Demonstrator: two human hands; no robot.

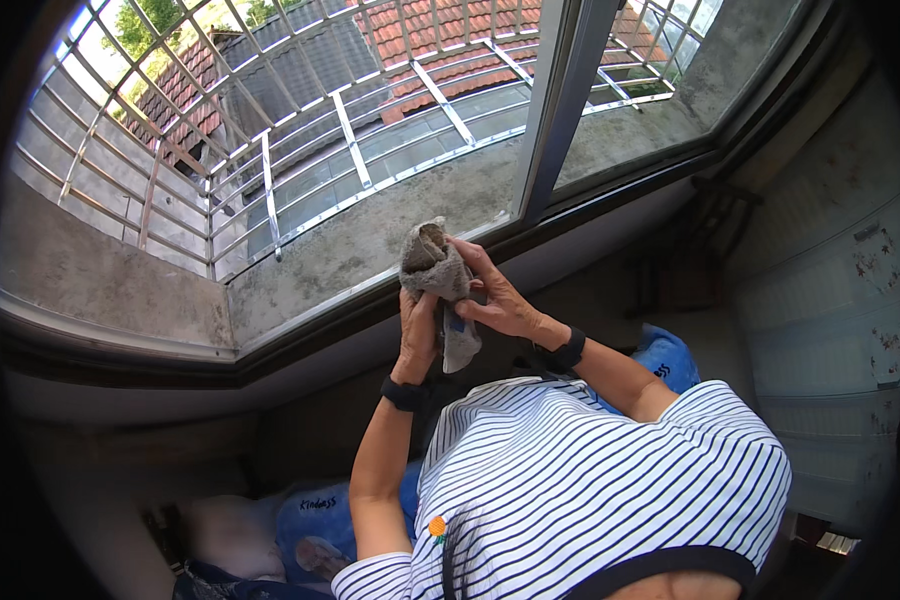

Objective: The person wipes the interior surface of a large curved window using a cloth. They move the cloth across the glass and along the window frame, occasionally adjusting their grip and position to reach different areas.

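A damp-looking grey cloth (444, 279), folded and bunched with brownish dirt in its folds, is held in front of the window sill. My left hand (418, 334) grips it from below on the left. On the right side, the thumb and fingers of my right hand (501, 296) pinch the same cloth. One end of it hangs down between my wrists. Both hands are just inside the window frame's lower track (330, 313), and the cloth's top overlaps the view of the outer concrete ledge (390, 217). The fingers behind the cloth are partly hidden.
A metal security grille (352, 139) encloses the ledge outside. The window's upright frame (551, 112) stands to the right. Blue fabric (322, 517) bearing writing lies low at the left. A dark wooden chair (709, 225) and a pale flower-patterned panel (825, 315) are at the right.
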